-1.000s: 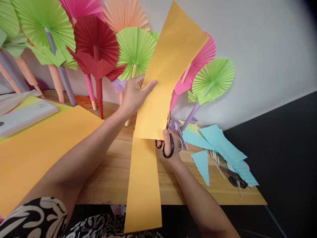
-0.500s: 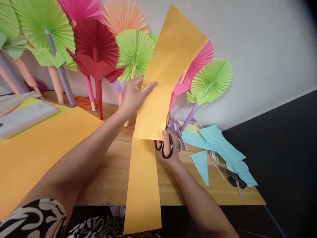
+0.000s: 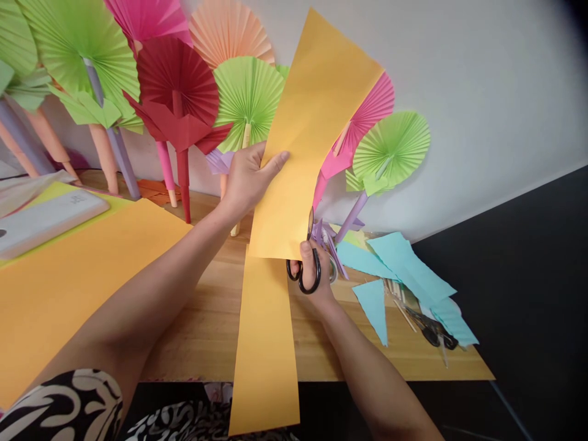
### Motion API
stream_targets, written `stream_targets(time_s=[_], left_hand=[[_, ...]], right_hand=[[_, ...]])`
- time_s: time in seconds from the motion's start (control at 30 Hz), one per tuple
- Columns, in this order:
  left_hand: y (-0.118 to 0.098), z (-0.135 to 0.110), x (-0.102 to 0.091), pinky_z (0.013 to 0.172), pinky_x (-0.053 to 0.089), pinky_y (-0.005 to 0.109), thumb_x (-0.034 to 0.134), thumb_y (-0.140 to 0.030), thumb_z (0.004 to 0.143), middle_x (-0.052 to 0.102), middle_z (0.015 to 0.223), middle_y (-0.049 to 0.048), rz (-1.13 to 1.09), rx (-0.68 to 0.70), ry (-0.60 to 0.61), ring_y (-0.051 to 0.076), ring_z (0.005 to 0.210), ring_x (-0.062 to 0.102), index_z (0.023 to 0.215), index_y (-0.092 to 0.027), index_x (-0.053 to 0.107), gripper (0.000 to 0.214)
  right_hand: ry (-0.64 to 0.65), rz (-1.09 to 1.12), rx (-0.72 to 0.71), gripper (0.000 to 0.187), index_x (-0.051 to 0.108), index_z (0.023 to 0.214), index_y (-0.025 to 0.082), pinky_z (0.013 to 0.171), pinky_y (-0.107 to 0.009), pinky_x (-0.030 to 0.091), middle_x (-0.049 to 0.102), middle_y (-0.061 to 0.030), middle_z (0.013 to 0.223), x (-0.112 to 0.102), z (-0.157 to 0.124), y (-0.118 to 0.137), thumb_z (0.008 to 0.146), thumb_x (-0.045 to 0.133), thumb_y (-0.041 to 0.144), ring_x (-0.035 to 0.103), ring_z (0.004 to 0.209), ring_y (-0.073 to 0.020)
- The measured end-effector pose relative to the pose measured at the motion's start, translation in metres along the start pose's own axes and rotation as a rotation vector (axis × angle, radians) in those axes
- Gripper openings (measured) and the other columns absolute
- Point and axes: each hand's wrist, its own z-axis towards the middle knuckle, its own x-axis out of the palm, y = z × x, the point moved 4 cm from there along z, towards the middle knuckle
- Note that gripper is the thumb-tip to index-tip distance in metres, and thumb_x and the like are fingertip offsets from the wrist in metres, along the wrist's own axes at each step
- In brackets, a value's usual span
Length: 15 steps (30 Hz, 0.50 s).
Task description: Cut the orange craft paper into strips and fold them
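My left hand grips the left edge of a raised yellow-orange paper sheet, thumb in front and fingers hidden behind. My right hand is closed round the black handles of a pair of scissors. The scissors' blade lies at the sheet's lower right edge, partly hidden by the paper. That edge curves inward above the blade. Below the raised sheet, a second yellow-orange strip lies on the table and hangs over its front edge.
Folded paper fans on rolled paper stems, such as a dark red fan, lean along the wall. At right lie blue paper pieces, thin sticks and another pair of black scissors. A large orange sheet and a white device are at left.
The top of the raised sheet has shifted slightly to the left. Both hands stay in nearly the same place, and the scissors look almost unmoved.
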Motion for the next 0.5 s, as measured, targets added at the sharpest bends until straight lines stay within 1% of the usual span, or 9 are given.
stream_targets(time_s=[0.23, 0.37, 0.5], left_hand=[[0.0019, 0.0003, 0.0005, 0.078, 0.059, 0.039, 0.072, -0.059, 0.083, 0.067, 0.080, 0.0038, -0.019, -0.002, 0.007, 0.027, 0.094, 0.070, 0.082, -0.020, 0.064, 0.040], [0.0032, 0.0008, 0.0000, 0.080, 0.059, 0.038, 0.075, -0.056, 0.083, 0.067, 0.082, 0.0036, -0.015, 0.002, -0.002, 0.027, 0.097, 0.070, 0.081, -0.021, 0.064, 0.037], [0.0064, 0.0021, -0.0003, 0.083, 0.059, 0.039, 0.078, -0.054, 0.081, 0.069, 0.088, 0.0048, -0.019, 0.008, -0.024, 0.028, 0.104, 0.069, 0.086, -0.021, 0.065, 0.035]], right_hand=[[-0.007, 0.029, 0.013, 0.046, 0.047, 0.075, 0.024, 0.042, -0.024, 0.040, 0.047, 0.0058, 0.051, 0.0005, 0.0009, -0.0073, 0.095, 0.047, 0.066, 0.047, 0.042, -0.0109], [0.002, 0.010, -0.014, 0.046, 0.046, 0.074, 0.024, 0.042, -0.024, 0.039, 0.045, 0.0060, 0.051, 0.0008, 0.0007, -0.0039, 0.097, 0.046, 0.063, 0.046, 0.042, -0.0105], [0.005, -0.017, -0.036, 0.047, 0.045, 0.073, 0.024, 0.042, -0.024, 0.038, 0.044, 0.0059, 0.050, 0.0012, 0.0003, 0.0005, 0.098, 0.045, 0.063, 0.046, 0.042, -0.0105]])
